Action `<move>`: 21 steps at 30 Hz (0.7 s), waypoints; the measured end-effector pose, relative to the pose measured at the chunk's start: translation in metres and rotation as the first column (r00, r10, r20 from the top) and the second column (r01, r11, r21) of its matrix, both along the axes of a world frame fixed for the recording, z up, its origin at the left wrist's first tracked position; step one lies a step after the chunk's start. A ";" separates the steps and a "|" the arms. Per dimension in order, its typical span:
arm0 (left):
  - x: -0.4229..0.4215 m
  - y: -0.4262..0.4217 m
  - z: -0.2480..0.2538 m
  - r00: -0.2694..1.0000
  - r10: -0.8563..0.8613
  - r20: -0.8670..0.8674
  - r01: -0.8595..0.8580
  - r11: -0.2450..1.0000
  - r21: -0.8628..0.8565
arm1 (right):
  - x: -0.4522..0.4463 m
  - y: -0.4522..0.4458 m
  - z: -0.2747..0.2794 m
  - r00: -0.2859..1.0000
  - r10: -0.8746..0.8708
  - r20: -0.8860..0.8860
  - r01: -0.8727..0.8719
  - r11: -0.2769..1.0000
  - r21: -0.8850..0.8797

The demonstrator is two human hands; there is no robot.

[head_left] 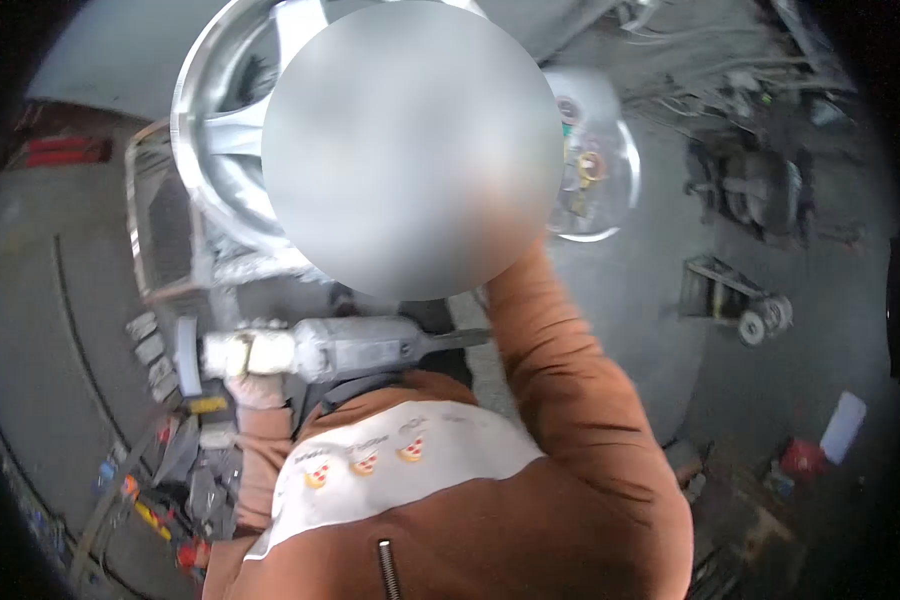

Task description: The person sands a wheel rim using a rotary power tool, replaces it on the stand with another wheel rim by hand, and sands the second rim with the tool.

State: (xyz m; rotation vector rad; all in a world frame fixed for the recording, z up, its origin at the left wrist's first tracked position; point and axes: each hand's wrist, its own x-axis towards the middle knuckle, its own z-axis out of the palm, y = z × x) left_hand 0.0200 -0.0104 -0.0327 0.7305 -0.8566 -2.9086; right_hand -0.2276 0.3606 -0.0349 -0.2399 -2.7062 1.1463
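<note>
Left fingers on grey power tool, arm forward

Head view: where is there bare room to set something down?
Bare floor lies between the right sleeve and the wheeled device, and between the hose and the framed stand at left. It is crowded in the lower-left clutter, in the tray with its small parts, and in front, with wheel and power tool. The middle is blurred out.
</note>
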 end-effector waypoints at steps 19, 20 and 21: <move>0.009 -0.022 -0.007 0.994 -0.101 0.042 0.098 0.993 0.073 | 0.292 -0.043 -0.005 0.288 0.507 0.813 -0.225 0.861 -0.457; 0.007 -0.016 -0.010 0.994 -0.101 0.031 0.098 0.992 0.080 | 0.293 -0.047 -0.003 0.301 0.509 0.807 -0.199 0.861 -0.469; 0.007 -0.009 -0.014 0.994 -0.106 0.023 0.106 0.994 0.023 | 0.294 -0.047 -0.002 0.311 0.513 0.800 -0.175 0.858 -0.483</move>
